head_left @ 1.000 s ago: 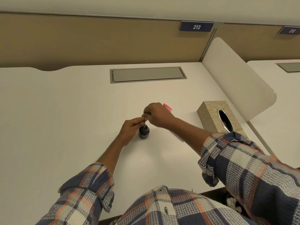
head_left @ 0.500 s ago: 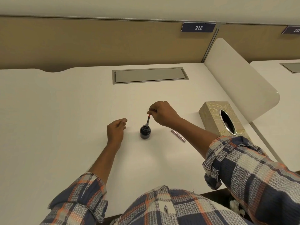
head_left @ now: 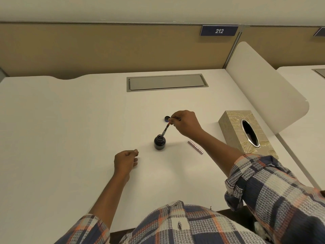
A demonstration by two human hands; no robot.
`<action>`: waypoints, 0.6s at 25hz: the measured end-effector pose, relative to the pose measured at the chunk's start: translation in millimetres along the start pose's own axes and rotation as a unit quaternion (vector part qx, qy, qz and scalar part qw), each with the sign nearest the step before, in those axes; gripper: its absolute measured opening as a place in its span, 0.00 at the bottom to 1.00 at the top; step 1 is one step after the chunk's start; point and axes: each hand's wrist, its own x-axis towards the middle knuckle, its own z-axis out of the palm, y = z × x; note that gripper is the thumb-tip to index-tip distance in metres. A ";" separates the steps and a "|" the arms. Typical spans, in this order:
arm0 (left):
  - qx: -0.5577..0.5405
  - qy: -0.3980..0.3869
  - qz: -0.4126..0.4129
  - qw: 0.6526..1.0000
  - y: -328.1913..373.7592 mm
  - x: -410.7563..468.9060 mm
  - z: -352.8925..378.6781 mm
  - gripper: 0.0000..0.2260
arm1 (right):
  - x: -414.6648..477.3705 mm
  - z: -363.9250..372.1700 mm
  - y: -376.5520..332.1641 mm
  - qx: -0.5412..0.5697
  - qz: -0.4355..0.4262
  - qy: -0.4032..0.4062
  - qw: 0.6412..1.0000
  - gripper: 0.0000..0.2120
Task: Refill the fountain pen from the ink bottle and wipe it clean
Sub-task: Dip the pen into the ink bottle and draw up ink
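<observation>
A small dark ink bottle (head_left: pixel 159 142) stands open on the white desk (head_left: pixel 70 131). My right hand (head_left: pixel 186 123) pinches the top of the fountain pen's inner section (head_left: pixel 165 129), which slants down with its tip in the bottle's mouth. My left hand (head_left: pixel 125 161) rests on the desk to the lower left of the bottle, fingers curled with nothing in them. The bottle's dark cap (head_left: pixel 167 118) lies just behind my right fingers. A pink metallic pen barrel (head_left: pixel 195 147) lies on the desk to the right of the bottle, beside my right forearm.
A gold patterned tissue box (head_left: pixel 246 132) sits at the right. A grey cable hatch (head_left: pixel 167 82) is set in the desk at the back. A white divider panel (head_left: pixel 263 85) rises at the desk's right edge.
My left hand let go near the bottle and drew back to the lower left. My right hand tilted the pen section, and the cap behind it came into sight.
</observation>
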 end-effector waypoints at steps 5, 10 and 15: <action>0.103 -0.107 -0.049 0.988 -3.0 -23.0 -0.3 0.07 | -7.5 -1.7 3.7 0.034 -0.008 0.025 0.999 0.07; 0.123 -0.131 -0.057 0.982 -9.8 -44.7 5.2 0.07 | -15.1 -2.6 8.6 0.091 0.012 0.056 0.994 0.08; 0.134 -0.150 -0.065 0.977 -17.3 -61.0 11.5 0.05 | -16.0 -3.8 21.1 0.136 0.047 0.090 0.985 0.08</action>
